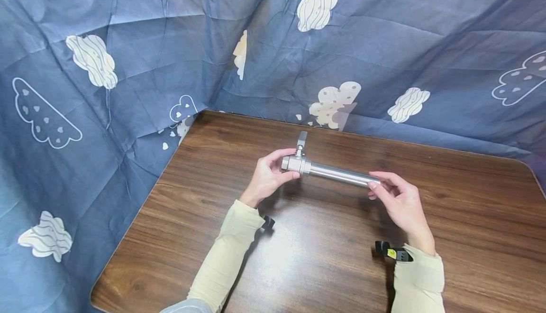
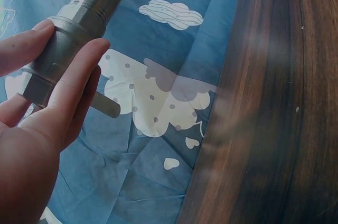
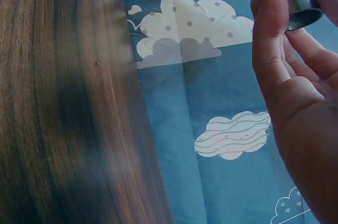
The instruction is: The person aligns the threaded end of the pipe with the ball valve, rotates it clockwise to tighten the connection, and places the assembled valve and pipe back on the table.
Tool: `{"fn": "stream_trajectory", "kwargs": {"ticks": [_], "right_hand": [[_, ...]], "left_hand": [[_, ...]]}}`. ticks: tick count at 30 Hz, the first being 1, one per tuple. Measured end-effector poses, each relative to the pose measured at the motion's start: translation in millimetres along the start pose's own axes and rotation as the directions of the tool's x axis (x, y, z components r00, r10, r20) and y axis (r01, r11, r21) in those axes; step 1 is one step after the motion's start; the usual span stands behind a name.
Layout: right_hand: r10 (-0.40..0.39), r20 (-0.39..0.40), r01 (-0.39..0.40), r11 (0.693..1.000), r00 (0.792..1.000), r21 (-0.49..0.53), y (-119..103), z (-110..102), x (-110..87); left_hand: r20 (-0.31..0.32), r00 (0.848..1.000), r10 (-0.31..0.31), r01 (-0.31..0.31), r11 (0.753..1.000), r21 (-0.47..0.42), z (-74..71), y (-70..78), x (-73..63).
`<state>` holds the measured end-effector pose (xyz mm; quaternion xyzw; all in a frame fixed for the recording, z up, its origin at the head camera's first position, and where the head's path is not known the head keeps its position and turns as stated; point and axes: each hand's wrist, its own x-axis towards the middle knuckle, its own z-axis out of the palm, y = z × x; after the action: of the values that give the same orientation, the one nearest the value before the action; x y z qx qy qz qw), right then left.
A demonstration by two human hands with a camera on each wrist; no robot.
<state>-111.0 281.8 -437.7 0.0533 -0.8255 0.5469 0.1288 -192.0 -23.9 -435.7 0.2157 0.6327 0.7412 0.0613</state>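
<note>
A silver ball valve [image 1: 295,163] with a flat lever handle [image 1: 302,139] is joined to a straight metal pipe [image 1: 341,174]. My left hand [image 1: 267,176] grips the valve body, thumb on the near side and fingers on the far side. In the left wrist view the valve body [image 2: 63,55] sits between the thumb and fingers, its lever jutting out beyond them. My right hand [image 1: 401,199] pinches the pipe's other end; in the right wrist view the pipe's open, hollow end [image 3: 303,19] shows between the fingertips. Both hands hold the piece above the table, the lever pointing away from me.
A brown wood-grain table [image 1: 192,237] lies beneath the hands. Blue cloth [image 1: 264,66] with white cloud prints hangs along its back and left edges. Black wrist cameras sit on both cream sleeves [image 1: 230,246].
</note>
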Motion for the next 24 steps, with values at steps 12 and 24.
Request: {"fn": "stream_trajectory", "kwargs": {"ticks": [12, 24], "right_hand": [[-0.1, 0.035, 0.085, 0.95, 0.994, 0.301, 0.5, 2.0, 2.5], [-0.162, 0.014, 0.151, 0.947, 0.987, 0.284, -1.7, 2.8, 2.4]], "left_hand": [[0.0, 1.0, 0.001, -0.001, 1.0, 0.001, -0.2, -0.1, -0.2], [-0.012, 1.0, -0.006, 0.006, 1.0, 0.006, -0.5, -1.6, 0.6]]}}
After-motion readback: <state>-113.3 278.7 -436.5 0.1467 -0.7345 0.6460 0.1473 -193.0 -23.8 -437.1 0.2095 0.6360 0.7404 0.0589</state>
